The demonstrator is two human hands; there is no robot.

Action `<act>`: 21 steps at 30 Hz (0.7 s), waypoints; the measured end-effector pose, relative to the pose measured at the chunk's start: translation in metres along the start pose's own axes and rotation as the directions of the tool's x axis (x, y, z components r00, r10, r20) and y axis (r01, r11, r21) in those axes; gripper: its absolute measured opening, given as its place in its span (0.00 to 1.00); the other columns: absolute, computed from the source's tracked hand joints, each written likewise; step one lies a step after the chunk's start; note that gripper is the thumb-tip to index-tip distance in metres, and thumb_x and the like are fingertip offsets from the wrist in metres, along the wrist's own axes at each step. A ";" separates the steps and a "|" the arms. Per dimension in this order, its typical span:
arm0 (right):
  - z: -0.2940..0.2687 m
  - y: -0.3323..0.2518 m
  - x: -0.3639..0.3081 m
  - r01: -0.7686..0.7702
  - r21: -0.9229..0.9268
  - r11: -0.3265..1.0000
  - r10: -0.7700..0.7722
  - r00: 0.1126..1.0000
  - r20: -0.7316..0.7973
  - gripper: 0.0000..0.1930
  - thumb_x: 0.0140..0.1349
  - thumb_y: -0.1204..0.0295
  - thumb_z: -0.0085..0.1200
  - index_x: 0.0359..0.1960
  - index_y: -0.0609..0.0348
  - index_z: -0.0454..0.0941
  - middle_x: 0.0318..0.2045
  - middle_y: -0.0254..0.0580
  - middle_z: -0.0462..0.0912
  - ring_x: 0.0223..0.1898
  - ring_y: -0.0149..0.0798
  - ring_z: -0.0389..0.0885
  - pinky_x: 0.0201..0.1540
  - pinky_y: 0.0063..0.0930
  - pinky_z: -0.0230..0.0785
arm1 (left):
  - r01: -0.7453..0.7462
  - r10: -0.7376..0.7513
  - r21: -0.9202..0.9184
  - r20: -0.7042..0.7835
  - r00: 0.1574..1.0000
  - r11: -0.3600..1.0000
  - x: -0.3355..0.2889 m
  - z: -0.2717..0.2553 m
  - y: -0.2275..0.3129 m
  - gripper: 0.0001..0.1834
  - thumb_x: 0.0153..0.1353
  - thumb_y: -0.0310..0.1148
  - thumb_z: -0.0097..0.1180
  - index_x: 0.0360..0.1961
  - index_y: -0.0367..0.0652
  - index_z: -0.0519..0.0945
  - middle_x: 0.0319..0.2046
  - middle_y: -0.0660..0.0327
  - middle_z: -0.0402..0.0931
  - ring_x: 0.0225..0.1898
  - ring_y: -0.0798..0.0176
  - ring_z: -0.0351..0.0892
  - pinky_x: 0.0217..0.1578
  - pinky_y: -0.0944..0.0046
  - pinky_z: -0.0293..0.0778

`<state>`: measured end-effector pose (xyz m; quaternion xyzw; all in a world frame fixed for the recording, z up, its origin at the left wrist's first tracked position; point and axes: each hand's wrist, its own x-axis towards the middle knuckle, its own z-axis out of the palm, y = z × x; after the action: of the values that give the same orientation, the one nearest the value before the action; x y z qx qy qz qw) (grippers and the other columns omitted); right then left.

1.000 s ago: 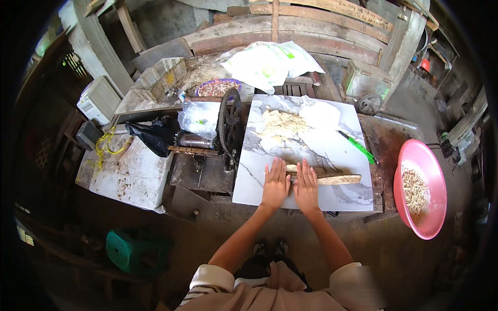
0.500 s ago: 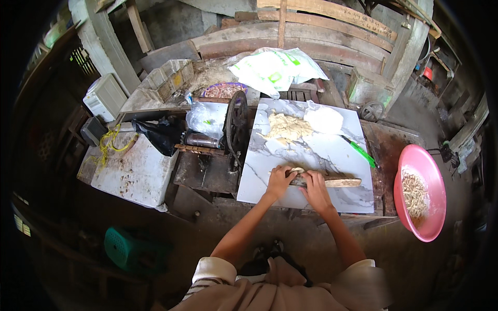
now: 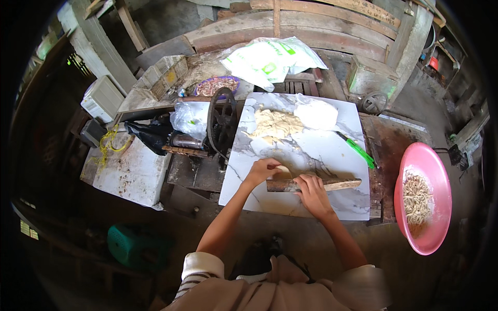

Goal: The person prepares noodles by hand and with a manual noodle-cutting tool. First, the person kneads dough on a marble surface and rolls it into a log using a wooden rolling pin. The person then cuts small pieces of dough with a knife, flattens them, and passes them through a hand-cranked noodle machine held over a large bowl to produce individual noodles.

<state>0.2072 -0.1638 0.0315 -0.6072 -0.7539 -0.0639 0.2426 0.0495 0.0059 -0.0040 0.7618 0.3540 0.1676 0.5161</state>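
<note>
At the left, a dark spoked wheel (image 3: pixel 221 122) is set beside a marbled board (image 3: pixel 332 160) (white, with grey veins). A small dough piece (image 3: pixel 282 169) is pinched in the left hand's (image 3: pixel 266 169) narrow grip, just beyond the wooden bar (image 3: pixel 340 183). Farther back, a larger dough mass (image 3: pixel 277 124) is spread on the board. The bar is held near its middle, the right hand's (image 3: pixel 312 190) grip closed over it. A green-handled tool (image 3: pixel 358 149) is laid near the board's right edge; pale strips (image 3: pixel 416 199) are contained in a pink basin (image 3: pixel 439 199).
</note>
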 end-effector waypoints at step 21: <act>0.007 0.013 0.023 -0.096 0.130 0.987 0.104 0.993 -0.054 0.21 0.53 0.67 0.56 0.48 0.59 0.69 0.43 0.44 0.71 0.46 0.47 0.69 0.49 0.39 0.60 | -0.144 0.071 -0.089 -0.557 0.828 0.986 -0.077 0.033 0.020 0.09 0.60 0.31 0.48 0.34 0.38 0.79 0.36 0.56 0.77 0.44 0.54 0.71 0.47 0.58 0.65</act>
<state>0.2146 -0.1371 0.0335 -0.6254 -0.7172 -0.0219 0.3066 0.0243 -0.0753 0.0088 0.6654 0.4328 0.4309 0.4291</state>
